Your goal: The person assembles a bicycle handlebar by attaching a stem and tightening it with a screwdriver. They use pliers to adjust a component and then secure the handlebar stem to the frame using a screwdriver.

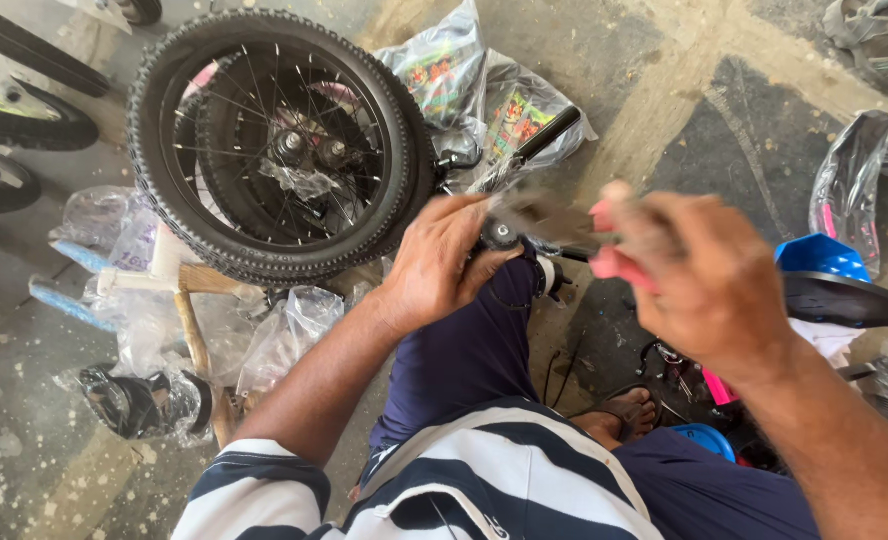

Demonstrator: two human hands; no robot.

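My left hand (442,262) grips a small metal bicycle part (524,222) with a round black end, held above my knee. My right hand (699,275) is blurred and closed around a pink-handled tool (612,262) that meets the same part from the right. Both hands are close together over my dark blue trouser leg (464,350). What the tool's tip touches is hidden by blur.
Two small black spoked wheels (274,145) lie stacked on the concrete floor ahead. Plastic bags with parts (484,95) lie behind them. A hammer with a wooden handle (192,320) and wrapped pieces sit left. A blue and black part (834,280) lies right.
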